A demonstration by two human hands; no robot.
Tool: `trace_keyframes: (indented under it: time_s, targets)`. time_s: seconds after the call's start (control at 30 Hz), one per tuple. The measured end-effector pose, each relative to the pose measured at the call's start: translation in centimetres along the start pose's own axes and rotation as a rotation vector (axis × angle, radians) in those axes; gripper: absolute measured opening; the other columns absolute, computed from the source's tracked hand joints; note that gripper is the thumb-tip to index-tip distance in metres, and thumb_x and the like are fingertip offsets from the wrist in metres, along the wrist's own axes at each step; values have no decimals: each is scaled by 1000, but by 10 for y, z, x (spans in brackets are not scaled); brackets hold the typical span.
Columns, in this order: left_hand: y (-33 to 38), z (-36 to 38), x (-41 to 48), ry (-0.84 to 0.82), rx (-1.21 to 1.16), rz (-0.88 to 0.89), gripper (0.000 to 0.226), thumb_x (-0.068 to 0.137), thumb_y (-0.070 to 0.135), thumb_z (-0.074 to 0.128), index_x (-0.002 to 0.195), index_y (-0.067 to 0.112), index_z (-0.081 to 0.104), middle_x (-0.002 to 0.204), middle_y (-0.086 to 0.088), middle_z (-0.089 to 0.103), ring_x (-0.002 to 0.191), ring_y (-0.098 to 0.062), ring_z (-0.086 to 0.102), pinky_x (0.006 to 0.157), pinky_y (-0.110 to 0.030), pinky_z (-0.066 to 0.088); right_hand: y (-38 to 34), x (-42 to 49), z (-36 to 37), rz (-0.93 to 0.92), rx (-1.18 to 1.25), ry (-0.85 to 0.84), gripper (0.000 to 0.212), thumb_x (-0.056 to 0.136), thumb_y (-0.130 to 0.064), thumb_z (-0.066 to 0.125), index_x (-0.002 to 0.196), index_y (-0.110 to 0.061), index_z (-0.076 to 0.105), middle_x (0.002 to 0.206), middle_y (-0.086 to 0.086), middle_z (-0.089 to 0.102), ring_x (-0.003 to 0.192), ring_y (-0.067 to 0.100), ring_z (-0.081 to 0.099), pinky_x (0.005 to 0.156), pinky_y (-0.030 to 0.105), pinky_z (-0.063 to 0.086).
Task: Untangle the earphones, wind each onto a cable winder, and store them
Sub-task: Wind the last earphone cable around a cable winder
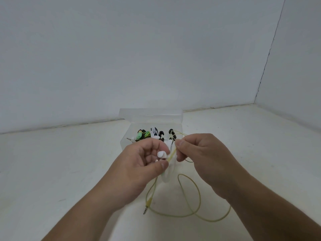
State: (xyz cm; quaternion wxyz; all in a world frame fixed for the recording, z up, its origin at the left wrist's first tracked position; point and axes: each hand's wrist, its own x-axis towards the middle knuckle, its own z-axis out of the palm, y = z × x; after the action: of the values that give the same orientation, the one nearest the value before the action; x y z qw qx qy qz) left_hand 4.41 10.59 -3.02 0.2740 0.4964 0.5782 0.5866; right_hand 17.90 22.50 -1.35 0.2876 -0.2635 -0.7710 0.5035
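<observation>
My left hand (142, 164) grips a white cable winder (166, 164) just in front of the storage box. My right hand (201, 153) pinches the yellow-green earphone cable (194, 213) right beside the winder. A short stretch of that cable runs taut between the two hands. The rest of it loops loosely on the table below my hands, ending in a metal jack plug (147, 206). A clear plastic box (173, 117) stands open behind my hands and holds several wound earphones (151, 133) in green, black and white.
The box's lid stands upright at the back, close to the pale wall. A second wall closes the right side. The white tabletop (60, 171) stretches out to both sides of the box.
</observation>
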Motion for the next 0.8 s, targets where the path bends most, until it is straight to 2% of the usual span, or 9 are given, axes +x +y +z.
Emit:
trace_keyframes:
  time_s: [0.1,0.23,0.3,0.37,0.47,0.53,0.6,0.67,0.8]
  targets:
    - [1,-2,-1,15,23,-5,12,76,12,66,84,20,70,74,2,56,70,-14,48,67,-27,40,-2,2,-7,-16,8,-15,41,97,-30,58,60,-11,62,51,3,53,47,12,49,52,16,42]
    - [3,-4,-2,-15,-33,-13,13,75,7,66,81,18,70,73,1,57,68,-13,52,64,-21,44,-4,5,-24,-47,37,-9,37,91,-34,65,61,-12,66,54,11,39,48,18,30,51,30,29]
    - [6,-3,-3,-67,-77,-9,15,75,3,67,81,16,70,71,0,58,65,-10,55,62,-18,46,-6,6,-27,-82,72,-13,36,89,-32,67,58,-16,67,52,5,45,53,19,38,55,35,40]
    - [8,-2,-5,-120,-112,-9,17,75,0,68,82,15,71,68,-3,57,61,-9,55,60,-16,47,-6,6,-27,-111,80,0,33,88,-30,67,58,-16,68,47,-6,49,51,13,47,60,30,48]
    - [9,-2,-6,-193,-158,-16,16,75,0,72,84,13,71,68,-6,57,61,-11,56,60,-16,48,-5,5,-26,-129,81,-5,31,87,-31,69,60,-16,68,54,12,36,47,30,30,52,31,30]
    - [10,0,-6,-187,-206,-17,16,73,-3,71,84,9,70,64,-4,59,56,-8,56,56,-13,46,-3,6,-24,-114,81,-2,30,87,-33,70,61,-17,69,58,9,30,55,34,23,53,31,26]
    - [11,1,-7,-151,-280,-20,17,70,-8,69,80,6,69,61,-1,60,51,-5,56,50,-10,44,0,6,-21,-88,67,2,31,88,-32,69,61,-17,69,60,8,31,56,28,22,46,21,29]
    - [11,2,-6,-118,-359,-6,17,66,-1,75,79,9,71,64,-3,61,53,-8,56,52,-13,44,3,5,-16,-50,47,-36,34,92,-32,65,64,-14,69,60,10,31,51,21,21,42,14,28]
    - [4,-2,1,90,-437,23,21,62,17,79,82,15,71,73,-10,64,65,-19,61,62,-26,50,9,1,-1,9,-81,-241,37,100,-31,54,72,-12,68,58,8,34,49,18,27,44,26,23]
